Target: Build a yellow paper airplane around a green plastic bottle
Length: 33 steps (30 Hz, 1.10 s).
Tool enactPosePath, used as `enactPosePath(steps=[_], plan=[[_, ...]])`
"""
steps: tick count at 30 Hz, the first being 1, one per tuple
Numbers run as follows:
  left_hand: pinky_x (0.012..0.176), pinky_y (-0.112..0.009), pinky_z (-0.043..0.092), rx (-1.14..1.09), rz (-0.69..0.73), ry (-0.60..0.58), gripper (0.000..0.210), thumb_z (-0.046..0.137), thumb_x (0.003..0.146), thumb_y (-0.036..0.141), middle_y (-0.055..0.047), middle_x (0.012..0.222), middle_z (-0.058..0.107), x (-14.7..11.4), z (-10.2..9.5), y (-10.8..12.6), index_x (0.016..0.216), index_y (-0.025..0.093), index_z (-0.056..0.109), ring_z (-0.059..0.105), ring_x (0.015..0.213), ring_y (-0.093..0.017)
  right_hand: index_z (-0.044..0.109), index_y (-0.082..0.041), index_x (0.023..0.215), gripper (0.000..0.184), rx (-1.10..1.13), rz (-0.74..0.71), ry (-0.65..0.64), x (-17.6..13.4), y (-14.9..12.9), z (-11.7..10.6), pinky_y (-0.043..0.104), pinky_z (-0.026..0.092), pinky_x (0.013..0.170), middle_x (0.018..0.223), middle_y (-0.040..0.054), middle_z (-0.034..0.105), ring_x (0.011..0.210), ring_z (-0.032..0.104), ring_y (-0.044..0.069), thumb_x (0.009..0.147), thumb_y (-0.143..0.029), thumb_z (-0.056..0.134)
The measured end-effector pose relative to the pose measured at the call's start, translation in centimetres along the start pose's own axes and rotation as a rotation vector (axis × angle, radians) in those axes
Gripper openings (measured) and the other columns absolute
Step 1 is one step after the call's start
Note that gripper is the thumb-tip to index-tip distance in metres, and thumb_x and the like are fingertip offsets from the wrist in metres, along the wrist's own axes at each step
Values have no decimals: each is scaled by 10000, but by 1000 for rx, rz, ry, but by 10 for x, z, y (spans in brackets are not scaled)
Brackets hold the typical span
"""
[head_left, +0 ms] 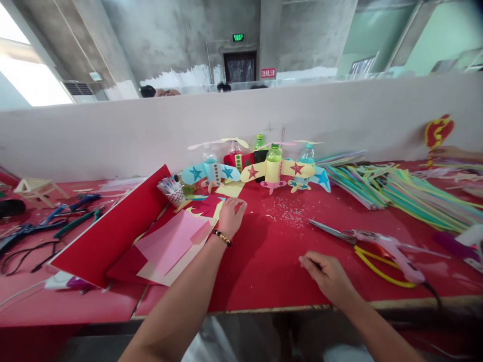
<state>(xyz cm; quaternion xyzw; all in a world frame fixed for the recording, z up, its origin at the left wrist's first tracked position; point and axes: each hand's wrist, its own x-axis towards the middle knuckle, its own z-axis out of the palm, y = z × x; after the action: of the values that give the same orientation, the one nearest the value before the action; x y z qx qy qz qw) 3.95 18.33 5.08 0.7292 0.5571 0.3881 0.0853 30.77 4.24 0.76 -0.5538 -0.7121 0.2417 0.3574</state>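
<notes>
My left hand (231,219), with a beaded bracelet (222,237) at its wrist, reaches over the red tabletop beside the paper pile. Its fingers are bent together; what lies under them, if anything, is hidden. Pink paper (177,239) and cream sheets lie just left of it. Near the front edge rests my right hand (327,275), fingers curled in, with nothing showing in them. Scissors with yellow handles (368,259) and a pink glue gun (392,246) lie to its right. Beyond my hands stand several bottle airplanes, among them a yellow one (274,171) and a light blue one (211,172).
A pen cup (172,191) stands by a tilted red board (124,226). Pliers (77,221) and a small wooden frame (35,188) are at left. Paper scraps (289,212) dot the table; colored strips (411,193) and another person's hand (449,152) are at right.
</notes>
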Motion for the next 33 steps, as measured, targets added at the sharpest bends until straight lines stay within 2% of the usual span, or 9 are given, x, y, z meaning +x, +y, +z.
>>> enactPosePath(steps=[4,8,14,16,18,20,22,27,33], plan=[[1048,-386,406,86,-14,97,174,554,918,259,-127,1220,606,33,-1,10,996,175,684,521,1219,-239,427,-211,588,429,21,-6,-8,1,-1,0,257,308,523,555,-33,415,545,389,121,919,-483,458],[1147,-437,284,176,33,78,199,575,900,247,-105,1398,504,91,5,29,1063,212,684,367,1380,-256,409,-206,593,429,47,-3,-15,1,0,0,255,299,533,560,-37,400,554,382,114,931,-468,442],[1166,-415,250,308,105,-192,288,612,811,130,-1,1488,447,163,19,55,1039,260,730,385,1366,-272,368,-203,604,427,84,-3,-28,1,0,3,249,265,525,561,-50,353,543,350,95,947,-449,432],[1154,-420,285,348,124,-296,266,646,815,165,-10,1484,451,178,22,64,1057,247,719,408,1347,-277,347,-204,606,433,94,2,-28,1,0,3,251,248,521,559,-56,338,537,336,90,949,-454,436],[1086,-461,386,382,128,-400,269,649,866,250,-63,1411,509,191,26,72,1130,206,666,486,1272,-273,335,-205,613,433,106,6,-35,1,1,3,251,241,522,564,-57,339,538,335,88,951,-454,437],[965,-462,495,407,113,-495,316,612,915,332,-90,1287,577,201,28,79,1185,168,607,577,1141,-251,330,-206,619,426,115,5,-45,1,1,3,251,239,523,570,-57,345,540,337,88,954,-447,435],[885,-424,541,426,88,-559,325,583,937,357,-87,1213,605,208,30,81,1197,161,587,618,1048,-223,325,-206,621,422,118,4,-49,1,2,2,252,236,523,572,-56,348,540,339,88,955,-439,435],[878,-410,545,450,51,-595,317,585,937,349,-87,1219,601,209,28,77,1197,170,588,617,1046,-219,336,-205,620,420,122,3,-41,2,3,3,252,234,522,571,-53,364,538,347,88,953,-438,438],[875,-410,546,439,62,-631,318,586,935,351,-83,1222,603,193,7,58,1192,164,595,618,1044,-225,368,-203,618,420,138,5,-46,2,1,2,252,238,522,563,-55,349,539,336,92,948,-453,441]])
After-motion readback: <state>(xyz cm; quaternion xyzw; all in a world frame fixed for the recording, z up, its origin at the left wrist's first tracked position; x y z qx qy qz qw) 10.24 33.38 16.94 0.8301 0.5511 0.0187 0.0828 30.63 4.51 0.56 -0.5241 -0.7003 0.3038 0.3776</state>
